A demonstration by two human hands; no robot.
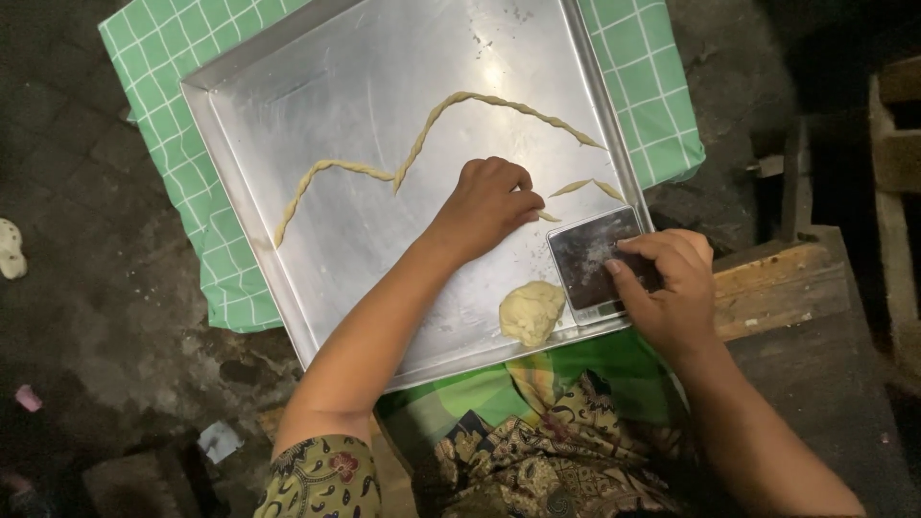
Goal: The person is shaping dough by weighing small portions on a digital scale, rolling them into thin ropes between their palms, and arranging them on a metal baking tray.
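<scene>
Left hand [489, 203] curled over one end of a short, thin, twisted dough strip [578, 188], pinching it down on the big shiny metal tray [288, 173]. Right hand [672, 278] gripping a small dark square scale [597, 257], steadying it at the tray corner. Round pale dough lump [531, 312] just beside the scale (close for pulling off bits). Long twisted dough rope [422, 144] laid out farther up the tray.

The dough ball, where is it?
In the head view, the dough ball sits near the tray's lower right edge, just left of the small scale that the right hand touches.
</scene>
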